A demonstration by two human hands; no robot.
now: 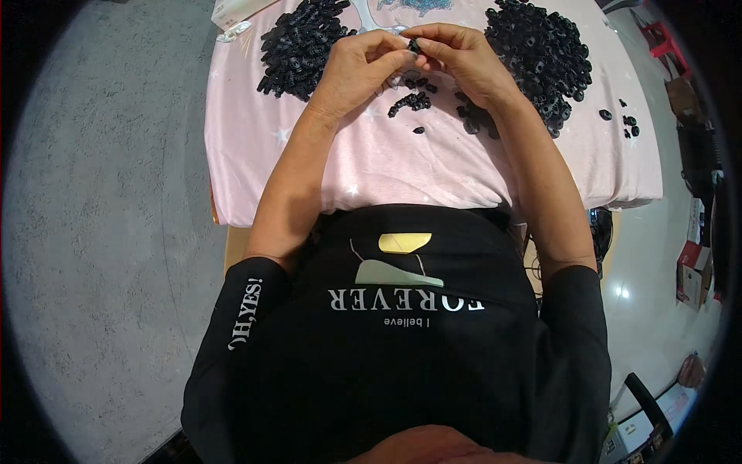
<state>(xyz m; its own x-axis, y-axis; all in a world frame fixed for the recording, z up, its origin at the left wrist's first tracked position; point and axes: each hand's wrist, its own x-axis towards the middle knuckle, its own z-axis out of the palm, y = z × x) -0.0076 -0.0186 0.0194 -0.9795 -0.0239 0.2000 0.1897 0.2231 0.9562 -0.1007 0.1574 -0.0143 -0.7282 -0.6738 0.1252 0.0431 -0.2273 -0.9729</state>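
Note:
Both hands meet above the far middle of the table. My left hand [362,68] and my right hand [462,60] are closed, fingertips pinching one small black plastic part [413,46] between them. Its exact shape is partly covered by the fingers. Just below the hands lie a few loose black pieces [411,102] and a single one [419,130]. A large heap of small black parts [297,48] rises beside my left hand. Another heap of black, ring-like parts [541,58] spreads beyond my right wrist.
A pink cloth with pale stars [417,174] covers the table. Clear bluish small pieces [417,6] lie at the far edge, near a whitish handle-like object [363,14]. A white box [236,9] stands far left. Several stray black pieces [630,127] lie at right. Boxes [693,271] stand on the floor.

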